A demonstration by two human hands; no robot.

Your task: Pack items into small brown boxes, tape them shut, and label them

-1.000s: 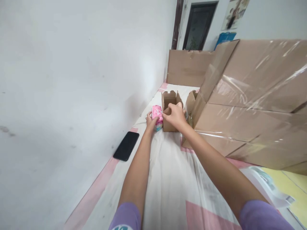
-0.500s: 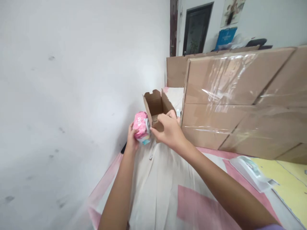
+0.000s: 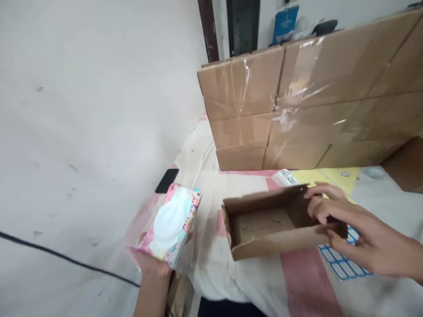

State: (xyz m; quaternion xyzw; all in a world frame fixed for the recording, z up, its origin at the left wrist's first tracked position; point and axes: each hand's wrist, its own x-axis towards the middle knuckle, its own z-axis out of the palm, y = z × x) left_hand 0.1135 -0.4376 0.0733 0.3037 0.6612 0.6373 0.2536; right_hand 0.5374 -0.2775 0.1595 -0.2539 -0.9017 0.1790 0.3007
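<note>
My left hand (image 3: 150, 263) grips a pink patterned wipes pack (image 3: 172, 223) with a white lid, held up at the lower left, near the white wall. My right hand (image 3: 355, 237) holds the right end of a small open brown cardboard box (image 3: 264, 226), fingers curled over its rim. The box lies with its opening facing up and toward me, nothing visible inside. The pack and the box are apart, about a hand's width between them.
A stack of large taped cardboard cartons (image 3: 297, 105) stands behind. A black phone (image 3: 167, 180) lies by the wall. A sheet of blue-edged labels (image 3: 340, 259) lies under my right hand, a white tape dispenser (image 3: 284, 177) behind the box. The cloth-covered surface (image 3: 251, 281) is pink and cream.
Both hands pulled back toward me, carrying the pack and the small box away from the cartons. The box tipped from upright onto its side and moved right; the view swung down.
</note>
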